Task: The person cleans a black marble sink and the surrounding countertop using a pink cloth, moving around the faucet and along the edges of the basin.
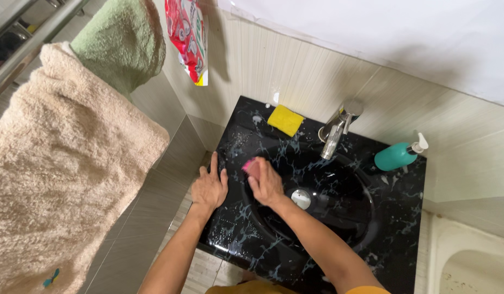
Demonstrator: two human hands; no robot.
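A black marbled sink (396,228) fills the middle of the head view, wet and foamy along its left rim. My left hand (210,187) lies flat, fingers spread, on the sink's left edge. My right hand (266,183) grips a pink sponge (251,166) and presses it on the inner left rim of the basin, close to the left hand. A round metal drain (301,198) sits just right of that hand.
A chrome tap (337,130) stands behind the basin. A yellow sponge (285,120) lies at the back left corner, a teal pump bottle (400,155) at the back right. Beige (61,174) and green (121,43) towels hang on a left rail.
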